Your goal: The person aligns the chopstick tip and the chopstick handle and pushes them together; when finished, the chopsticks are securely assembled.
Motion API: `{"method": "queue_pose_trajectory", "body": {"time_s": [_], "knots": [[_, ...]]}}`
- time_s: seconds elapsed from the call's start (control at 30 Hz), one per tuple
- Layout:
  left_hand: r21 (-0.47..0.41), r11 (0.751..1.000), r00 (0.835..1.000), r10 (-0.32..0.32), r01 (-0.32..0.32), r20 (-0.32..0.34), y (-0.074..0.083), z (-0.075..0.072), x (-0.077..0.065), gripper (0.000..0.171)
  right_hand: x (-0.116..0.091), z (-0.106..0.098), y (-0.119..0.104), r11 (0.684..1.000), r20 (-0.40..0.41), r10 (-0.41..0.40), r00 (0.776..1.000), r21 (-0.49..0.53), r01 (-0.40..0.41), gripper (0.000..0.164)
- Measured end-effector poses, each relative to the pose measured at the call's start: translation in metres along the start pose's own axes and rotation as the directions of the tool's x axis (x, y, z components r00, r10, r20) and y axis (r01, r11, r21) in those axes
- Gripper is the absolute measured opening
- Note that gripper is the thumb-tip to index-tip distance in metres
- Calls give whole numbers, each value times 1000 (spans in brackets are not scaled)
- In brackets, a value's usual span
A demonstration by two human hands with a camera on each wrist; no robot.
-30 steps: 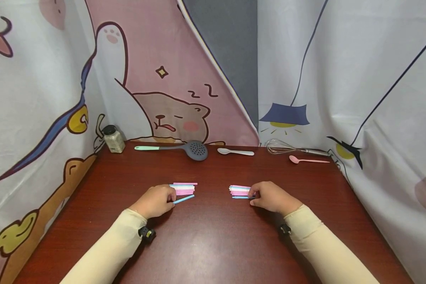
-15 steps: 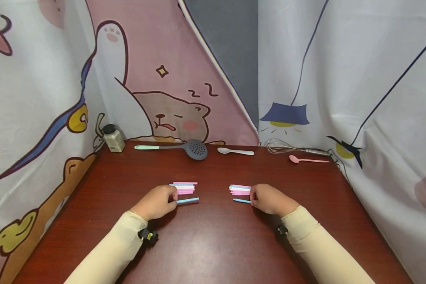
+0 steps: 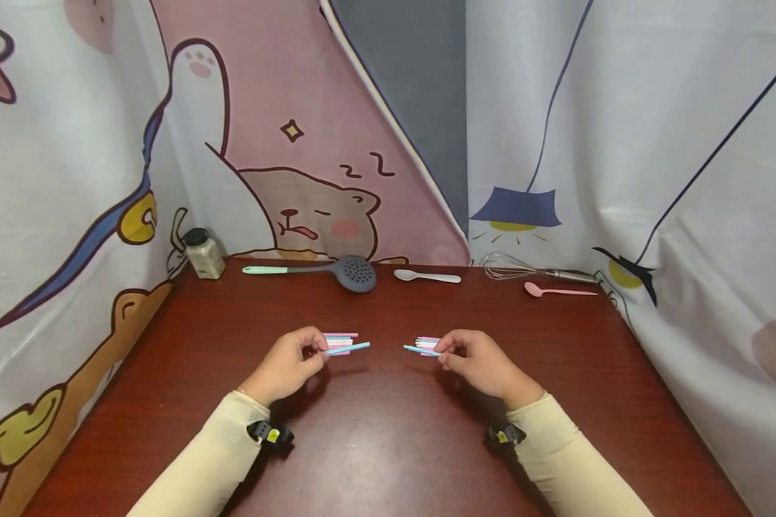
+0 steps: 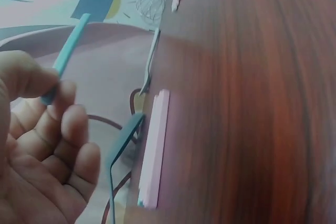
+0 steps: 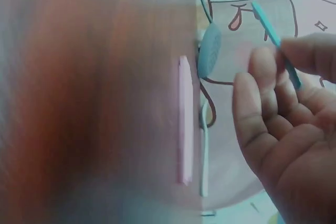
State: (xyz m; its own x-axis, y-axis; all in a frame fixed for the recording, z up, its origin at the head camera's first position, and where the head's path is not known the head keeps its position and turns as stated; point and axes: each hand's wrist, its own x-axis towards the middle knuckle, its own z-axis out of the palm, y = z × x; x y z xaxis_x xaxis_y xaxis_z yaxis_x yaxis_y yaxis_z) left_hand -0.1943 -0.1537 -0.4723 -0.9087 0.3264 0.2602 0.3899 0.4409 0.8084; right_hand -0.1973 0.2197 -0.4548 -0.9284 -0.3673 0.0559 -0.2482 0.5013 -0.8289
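My left hand (image 3: pixel 287 366) pinches a thin blue stick (image 3: pixel 354 348) between thumb and fingertips, raised above the table and pointing right. In the left wrist view that blue stick (image 4: pixel 72 45) slants upward, well apart from the left bundle of pink, white and blue sticks (image 4: pixel 155 150) lying on the wood. Mirroring it, my right hand (image 3: pixel 486 365) pinches a second blue stick (image 3: pixel 417 350), which points left. The right bundle of sticks (image 3: pixel 427 341) lies just behind that hand, partly covered by it in the head view. The other fingers of both hands are loosely bent.
Along the back edge of the brown table (image 3: pixel 375 431) lie a grey skimmer (image 3: pixel 356 274), a white spoon (image 3: pixel 427 276), a whisk (image 3: pixel 511 267) and a pink spoon (image 3: pixel 556 291). A black-lidded jar (image 3: pixel 205 255) stands at the back left. Printed cloth hangs behind.
Both hands have drawn a blue stick away from the bundles toward the front, then lifted them off the table. The hands have come closer together, and the bundles have stayed put.
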Motion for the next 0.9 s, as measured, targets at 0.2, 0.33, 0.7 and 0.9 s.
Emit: {"method": "queue_pose_trajectory", "body": {"time_s": [0.2, 0.33, 0.7, 0.9], "knots": [[-173, 985, 998, -15, 3, -63, 8, 13, 3, 13, -4, 13, 2, 962, -89, 92, 992, 264, -65, 14], [-286, 957, 995, -67, 43, -75, 10, 24, 5, 9, -3, 22, 2, 822, -107, 212, 971, 558, -118, 13], [-455, 879, 977, -198, 142, -78, 11, 44, 7, 7, 4, 50, 2, 585, -65, 300, 952, 800, -130, 17], [-478, 865, 971, -221, 153, -90, 10, 47, 6, 6, 3, 56, 6, 558, -83, 301, 950, 823, -105, 15]]}}
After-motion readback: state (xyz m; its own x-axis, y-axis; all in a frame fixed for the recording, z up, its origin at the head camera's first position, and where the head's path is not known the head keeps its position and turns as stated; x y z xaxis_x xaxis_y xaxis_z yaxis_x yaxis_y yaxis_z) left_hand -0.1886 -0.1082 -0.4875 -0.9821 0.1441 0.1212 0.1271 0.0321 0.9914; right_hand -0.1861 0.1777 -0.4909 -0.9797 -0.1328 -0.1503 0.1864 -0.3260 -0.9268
